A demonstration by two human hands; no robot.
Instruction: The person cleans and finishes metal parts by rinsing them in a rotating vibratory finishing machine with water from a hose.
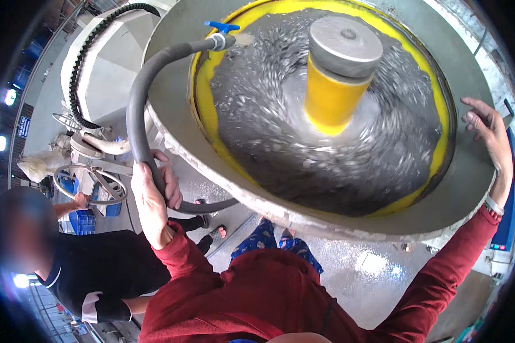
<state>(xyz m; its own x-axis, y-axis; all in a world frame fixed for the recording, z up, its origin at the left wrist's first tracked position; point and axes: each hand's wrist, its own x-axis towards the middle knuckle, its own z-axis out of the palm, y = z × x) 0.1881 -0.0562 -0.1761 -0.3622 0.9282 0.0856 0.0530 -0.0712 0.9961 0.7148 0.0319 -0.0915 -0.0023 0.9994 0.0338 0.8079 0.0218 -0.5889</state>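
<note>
My left hand (153,191) is closed around a thick grey hose (136,108). The hose arches up over the rim of a large round machine bowl (180,97). At its far end is a valve with a blue handle (222,27), and what looks like liquid comes out into the bowl. Inside, small silvery pieces (257,120) swirl, blurred, in grey liquid around a yellow centre column (333,100) with a metal cap (346,46). Over the bowl's right side is my right hand (489,128), fingers apart and holding nothing; I cannot tell whether it touches the wall.
At the left stands a person in a black shirt (106,257), one hand on a round handwheel (126,188). Behind are a pale machine housing with a black corrugated conduit (77,74) and blue crates (84,222). Wet, shiny floor (366,268) lies below the bowl.
</note>
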